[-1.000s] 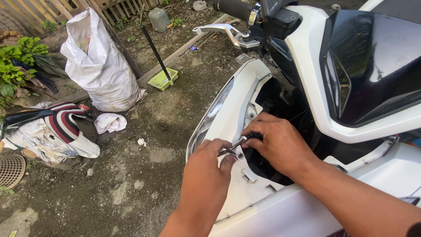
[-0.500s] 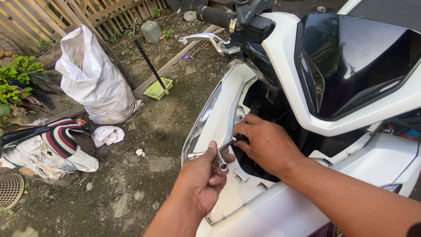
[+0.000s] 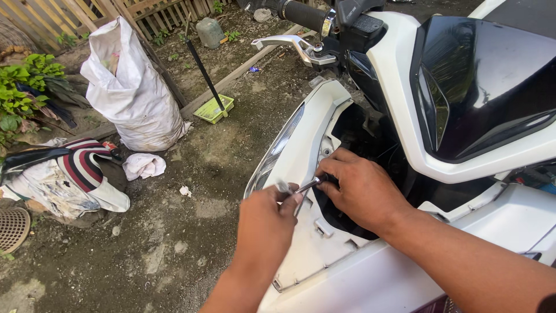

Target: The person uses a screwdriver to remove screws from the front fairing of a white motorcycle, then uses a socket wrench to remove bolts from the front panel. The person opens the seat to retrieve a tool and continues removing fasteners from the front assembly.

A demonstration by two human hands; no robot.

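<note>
My left hand (image 3: 266, 223) has slid up, gripping the slim silver metal wrench (image 3: 301, 186) by its handle; my right hand (image 3: 362, 191) stays closed round its tip at the white plastic scooter front panel (image 3: 313, 124), so turning continues.

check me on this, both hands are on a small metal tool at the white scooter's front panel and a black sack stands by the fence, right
Not quite: the sack by the wooden fence is white, not black, as the head view shows. The rest holds: the left hand and right hand both grip a small metal tool at the white scooter's front panel.
</note>
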